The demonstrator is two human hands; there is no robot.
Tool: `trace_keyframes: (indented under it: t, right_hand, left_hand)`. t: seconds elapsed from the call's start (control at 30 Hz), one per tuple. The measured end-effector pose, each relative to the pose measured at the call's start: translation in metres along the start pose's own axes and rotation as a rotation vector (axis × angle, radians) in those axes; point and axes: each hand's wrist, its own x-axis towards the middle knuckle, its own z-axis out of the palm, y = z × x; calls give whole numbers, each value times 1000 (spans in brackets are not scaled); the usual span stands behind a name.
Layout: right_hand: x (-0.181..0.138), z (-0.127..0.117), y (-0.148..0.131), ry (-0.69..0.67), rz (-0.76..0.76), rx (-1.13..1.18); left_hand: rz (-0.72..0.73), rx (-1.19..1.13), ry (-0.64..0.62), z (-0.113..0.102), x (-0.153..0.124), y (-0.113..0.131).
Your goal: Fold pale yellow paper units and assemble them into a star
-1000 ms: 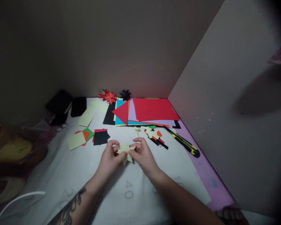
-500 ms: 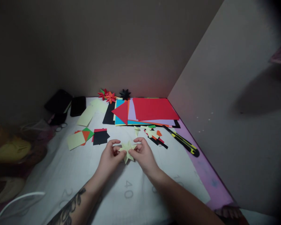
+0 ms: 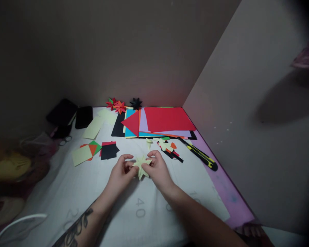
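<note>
A pale yellow folded paper star is held just above the white cutting mat. My left hand pinches its left side with thumb and fingers closed. My right hand pinches its right side the same way. Both hands sit close together near the mat's middle, with the star's points sticking out between the fingers.
Behind lie a stack of coloured paper sheets, paper scraps, a black-and-yellow utility knife, and black, green, orange and yellow squares. Three finished stars stand by the back wall. Black pouches and scissors are at left; a wall runs along the right.
The star has turned slightly in my fingers and both hands have shifted a little to the right. Nothing else has moved.
</note>
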Motion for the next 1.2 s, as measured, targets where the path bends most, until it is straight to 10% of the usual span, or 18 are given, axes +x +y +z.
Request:
trace_keyframes:
  t: [0.5, 0.87, 1.2]
  right_hand:
    - [10, -22, -14, 62, -103, -72]
    - [43, -61, -28, 299, -271, 196]
    - [36, -57, -31, 249, -271, 217]
  left_hand:
    - [70, 52, 32, 4, 5, 8]
    - [256, 869, 114, 43, 113, 39]
    - [283, 1144, -122, 51, 121, 34]
